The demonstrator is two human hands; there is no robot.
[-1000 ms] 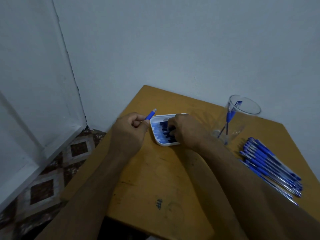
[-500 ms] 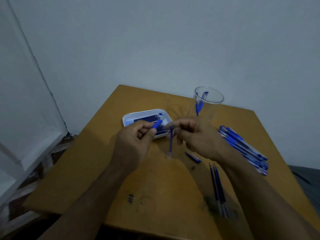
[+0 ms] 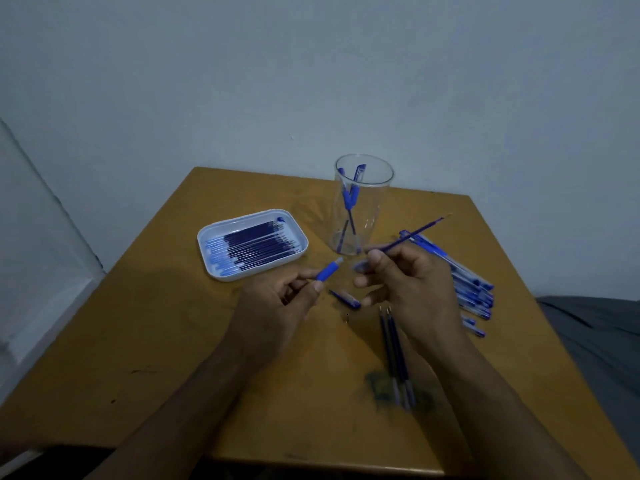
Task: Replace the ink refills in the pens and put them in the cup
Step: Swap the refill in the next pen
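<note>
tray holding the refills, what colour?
White, seen in the head view: the tray sits left of the clear cup.

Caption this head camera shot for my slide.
Left hand holds pen barrel, right hand pinches refill.

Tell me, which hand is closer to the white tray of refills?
Left. The left hand sits just below the tray; the right hand, pinching a refill, is farther off to its right.
</note>
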